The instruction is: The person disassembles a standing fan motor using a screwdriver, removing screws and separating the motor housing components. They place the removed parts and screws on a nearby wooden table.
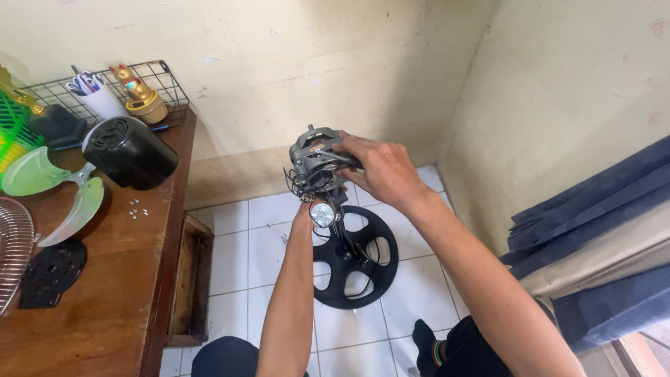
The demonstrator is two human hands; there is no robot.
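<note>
A grey fan motor (312, 162) with loose wires sits atop a stand pole above a round black base (359, 255) on the tiled floor. My right hand (380, 171) lies over the motor's right side, fingers closed on it, holding a thin dark tool against its top. My left hand (305, 207) reaches up under the motor and is mostly hidden behind it; only the wrist with a round watch (322, 214) shows, so its grip is unclear.
A wooden table (112, 279) stands at left with a black motor cover (130, 152), green fan blades (52, 192), small screws (138, 207), a black plastic plate (50, 272), a wire grille (10, 251) and a wire basket (105, 87). Dark blue cloth (600, 230) hangs at right.
</note>
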